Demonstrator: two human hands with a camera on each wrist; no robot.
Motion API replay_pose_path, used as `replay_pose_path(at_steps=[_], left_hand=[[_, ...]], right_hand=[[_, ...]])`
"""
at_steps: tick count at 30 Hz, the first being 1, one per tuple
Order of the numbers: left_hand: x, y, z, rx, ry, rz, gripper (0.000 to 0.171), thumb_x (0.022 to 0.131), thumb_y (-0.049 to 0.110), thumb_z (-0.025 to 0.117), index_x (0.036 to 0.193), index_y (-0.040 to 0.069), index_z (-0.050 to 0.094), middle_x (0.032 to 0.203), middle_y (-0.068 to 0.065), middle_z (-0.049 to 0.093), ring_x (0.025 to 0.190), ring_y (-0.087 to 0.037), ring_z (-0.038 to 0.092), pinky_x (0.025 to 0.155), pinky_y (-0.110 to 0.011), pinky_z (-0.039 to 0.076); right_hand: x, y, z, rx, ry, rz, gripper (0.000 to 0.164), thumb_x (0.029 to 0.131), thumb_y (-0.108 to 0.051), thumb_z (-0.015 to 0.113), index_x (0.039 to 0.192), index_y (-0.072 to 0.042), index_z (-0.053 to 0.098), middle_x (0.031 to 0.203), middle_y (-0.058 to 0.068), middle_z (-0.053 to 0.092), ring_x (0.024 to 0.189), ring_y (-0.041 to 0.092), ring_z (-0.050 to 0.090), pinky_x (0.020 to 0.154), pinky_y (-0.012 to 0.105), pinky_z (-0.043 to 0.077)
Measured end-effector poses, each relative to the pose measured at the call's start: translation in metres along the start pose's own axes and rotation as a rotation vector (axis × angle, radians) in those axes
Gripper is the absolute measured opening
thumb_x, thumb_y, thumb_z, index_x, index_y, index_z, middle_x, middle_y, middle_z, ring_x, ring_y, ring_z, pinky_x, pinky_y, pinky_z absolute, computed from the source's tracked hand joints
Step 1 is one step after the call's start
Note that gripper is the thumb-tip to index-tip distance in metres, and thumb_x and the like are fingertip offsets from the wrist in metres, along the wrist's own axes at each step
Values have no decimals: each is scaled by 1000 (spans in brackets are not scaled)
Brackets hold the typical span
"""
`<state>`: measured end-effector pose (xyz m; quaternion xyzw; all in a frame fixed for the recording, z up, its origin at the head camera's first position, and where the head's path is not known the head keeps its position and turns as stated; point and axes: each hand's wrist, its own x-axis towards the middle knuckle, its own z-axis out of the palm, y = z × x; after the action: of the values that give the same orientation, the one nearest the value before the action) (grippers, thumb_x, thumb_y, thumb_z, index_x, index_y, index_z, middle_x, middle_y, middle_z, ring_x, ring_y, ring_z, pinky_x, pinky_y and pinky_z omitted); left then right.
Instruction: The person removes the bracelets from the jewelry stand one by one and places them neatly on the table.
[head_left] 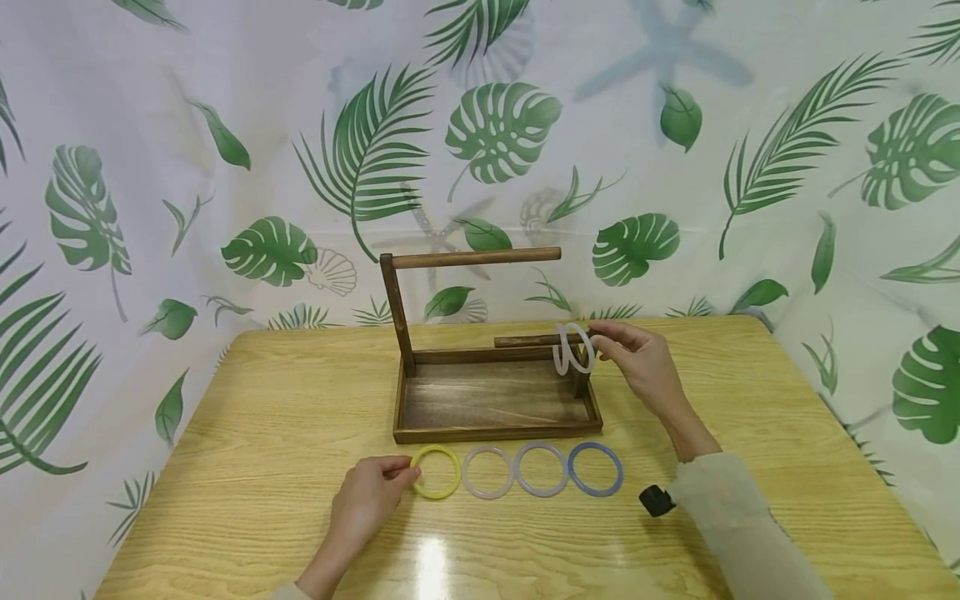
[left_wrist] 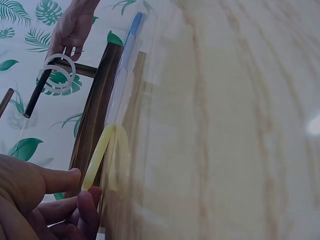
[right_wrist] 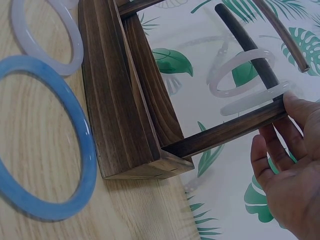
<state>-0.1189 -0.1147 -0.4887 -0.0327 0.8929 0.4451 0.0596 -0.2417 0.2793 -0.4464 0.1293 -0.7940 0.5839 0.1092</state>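
Note:
My left hand [head_left: 371, 497] pinches the left edge of a yellow bangle [head_left: 436, 498] at the near side of a dark wooden stand [head_left: 495, 433]. Thumb and fingers meet at its rim in the left wrist view. To its right lie a pale pinkish bangle [head_left: 487, 497], a pale lavender bangle [head_left: 542, 494] and a blue bangle [head_left: 596, 494], in a row. My right hand [head_left: 641, 362] holds the top of the stand's short upright; its thumb lies beside a whitish bangle [right_wrist: 250, 102] on the lower bar [head_left: 521, 341]. A second pale bangle [right_wrist: 237, 94] hangs there too.
The stand's higher bar [head_left: 480, 257] juts right from a tall left post [head_left: 397, 312]. Its tray has a raised rim. A small black object [head_left: 657, 501] is at the right sleeve. A leaf-patterned cloth [head_left: 495, 192] hangs behind the wooden table [head_left: 262, 467].

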Motion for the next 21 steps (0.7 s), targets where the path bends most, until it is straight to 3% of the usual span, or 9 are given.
replay_pose_path(at_steps=[11,21], left_hand=[[2,-2,1,9,6,-9,31,98,25,71,119,3,77,97,-5,78,45,-7,33,40,-21,22],[3,-2,2,10,11,-25,31,98,27,71,119,5,77,104,-9,78,48,-9,33,42,-22,22]], right_hand=[[0,-1,0,-3,-2,3,37,104,-22,66,129,4,69,101,-11,73,96,26,65,76,21,54],[0,-1,0,5,-2,5,37,104,-22,67,129,4,69,101,-9,73,96,27,66,76,21,54]])
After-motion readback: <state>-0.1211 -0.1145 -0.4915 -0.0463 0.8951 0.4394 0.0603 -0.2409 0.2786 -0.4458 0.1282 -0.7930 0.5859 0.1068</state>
